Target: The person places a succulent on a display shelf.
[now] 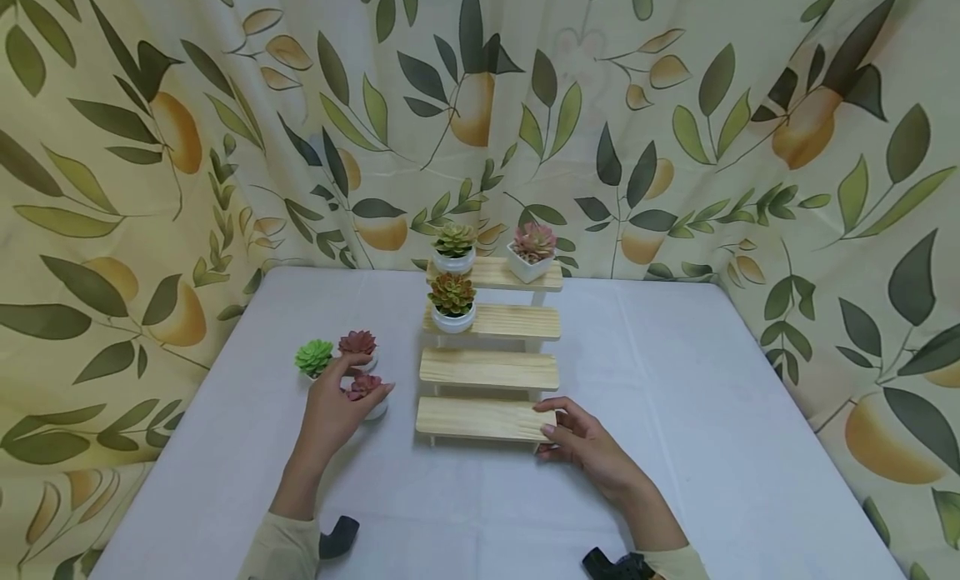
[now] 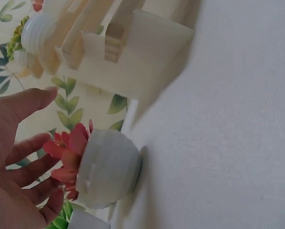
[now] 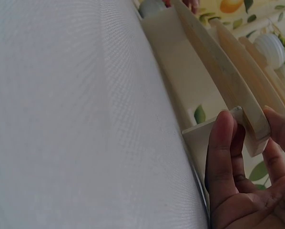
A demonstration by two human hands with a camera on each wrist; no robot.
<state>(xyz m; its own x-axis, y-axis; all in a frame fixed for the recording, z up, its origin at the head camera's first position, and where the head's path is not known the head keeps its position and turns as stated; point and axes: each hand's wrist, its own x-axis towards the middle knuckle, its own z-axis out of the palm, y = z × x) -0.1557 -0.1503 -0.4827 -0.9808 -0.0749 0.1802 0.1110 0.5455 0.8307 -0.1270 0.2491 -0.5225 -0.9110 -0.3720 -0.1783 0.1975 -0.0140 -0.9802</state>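
Note:
My left hand (image 1: 332, 412) is around the top of a red potted succulent (image 1: 364, 387) on the table's left. In the left wrist view its fingers are loosely bent beside the red leaves, the thumb stands apart, and the ribbed white pot (image 2: 111, 167) rests on the cloth. A dark red succulent (image 1: 357, 343) and a bright green succulent (image 1: 312, 357) stand just behind. My right hand (image 1: 592, 453) pinches the right end of the lowest step of a wooden tiered stand (image 1: 480, 419), thumb on one face and fingers on the other.
On the stand's top step are a green succulent (image 1: 453, 240) and a pink succulent (image 1: 534, 243) in an angular pot. An orange-brown succulent (image 1: 452, 297) sits one step lower. White cloth covers the table (image 1: 675, 380). Behind it hangs a leaf-and-fruit patterned curtain (image 1: 285, 147).

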